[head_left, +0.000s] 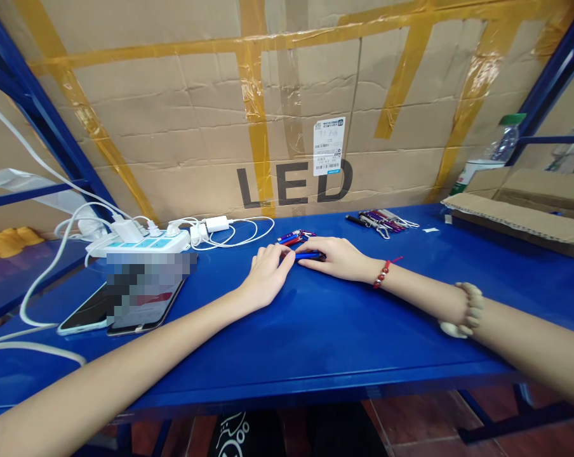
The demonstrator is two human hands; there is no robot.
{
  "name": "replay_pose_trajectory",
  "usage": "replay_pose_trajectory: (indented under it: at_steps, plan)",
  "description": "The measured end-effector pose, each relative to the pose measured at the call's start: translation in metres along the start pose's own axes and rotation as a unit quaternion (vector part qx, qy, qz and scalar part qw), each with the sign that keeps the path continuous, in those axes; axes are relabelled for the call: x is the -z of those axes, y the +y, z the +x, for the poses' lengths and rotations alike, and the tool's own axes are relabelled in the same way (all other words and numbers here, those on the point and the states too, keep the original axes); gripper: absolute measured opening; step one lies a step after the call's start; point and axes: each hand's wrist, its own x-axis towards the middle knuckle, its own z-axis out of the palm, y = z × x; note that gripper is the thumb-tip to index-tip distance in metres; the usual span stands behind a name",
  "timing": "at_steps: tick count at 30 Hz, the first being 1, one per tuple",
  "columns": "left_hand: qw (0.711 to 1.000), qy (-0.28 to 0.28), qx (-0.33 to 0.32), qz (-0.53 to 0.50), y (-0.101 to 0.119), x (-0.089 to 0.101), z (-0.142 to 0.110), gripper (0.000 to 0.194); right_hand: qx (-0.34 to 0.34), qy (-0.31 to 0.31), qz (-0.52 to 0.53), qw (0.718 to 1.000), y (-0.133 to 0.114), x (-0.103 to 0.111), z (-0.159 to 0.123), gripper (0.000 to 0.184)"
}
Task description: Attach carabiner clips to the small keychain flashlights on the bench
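Phones (146,308) lie side by side on the blue surface (268,355), in front of a white power strip (148,246) with plugged-in cables (258,231). Next, the left hand (266,274) and right hand (337,257) nearly meet, fingers closed on the ends of a blue tube (307,255). Small red and blue tubes (294,238) lie just behind. Farther right sit a clipped bunch of tubes (380,221) and an open cardboard box (520,212).
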Motion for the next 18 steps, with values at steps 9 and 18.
replay_pose_trajectory:
  at_steps: [9, 18]
  plan:
    - [1.0, 0.0, -0.009, 0.011, -0.0008, -0.001, 0.0001, 0.035, 0.003, 0.001, -0.007, 1.0, 0.0006, -0.0004, 0.0003, 0.028]
    - [1.0, -0.004, -0.01, 0.017, 0.0012, -0.0002, -0.0012, 0.033, -0.001, -0.002, -0.005, 1.0, -0.0005, -0.0001, 0.0, 0.028]
